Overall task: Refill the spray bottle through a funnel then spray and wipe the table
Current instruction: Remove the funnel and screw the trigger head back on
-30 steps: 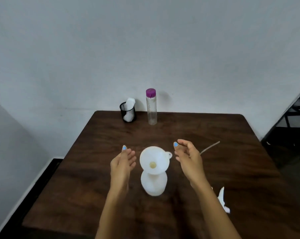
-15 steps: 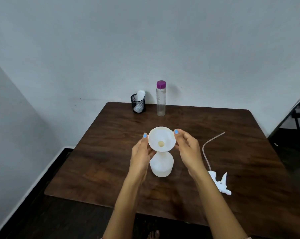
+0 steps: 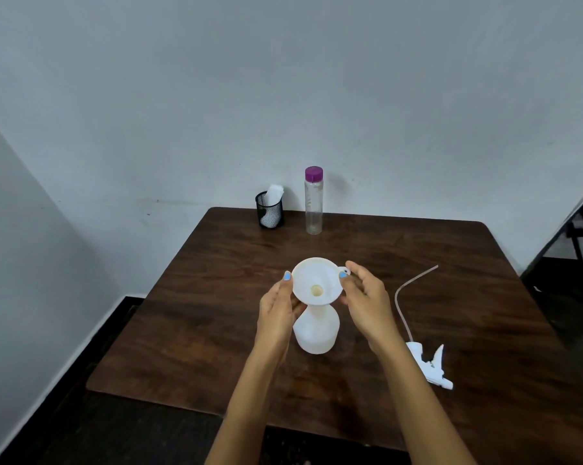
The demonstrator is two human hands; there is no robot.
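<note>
Left hand (image 3: 278, 310): thumb tip against the left edge of the white funnel (image 3: 318, 280), fingers curled under its cone, gripping. Right hand (image 3: 367, 298): thumb and forefinger pinching the small tab on the funnel's right rim, other fingers loosely bent behind. Funnel held between both hands, spout seated in the neck of the white spray bottle (image 3: 316, 332), mouth tipped slightly toward the camera. Bottle upright near the middle of the dark wooden table (image 3: 196, 330), without its top. Just right of the right forearm, flat on the tabletop: white trigger sprayer head (image 3: 429, 364), its thin dip tube (image 3: 404, 297) curving away toward the far right. At the far edge by the wall: clear bottle with a purple cap (image 3: 313, 200), upright, and beside it on the left a black mesh cup (image 3: 270, 213) holding something white, apart from the bottle.
</note>
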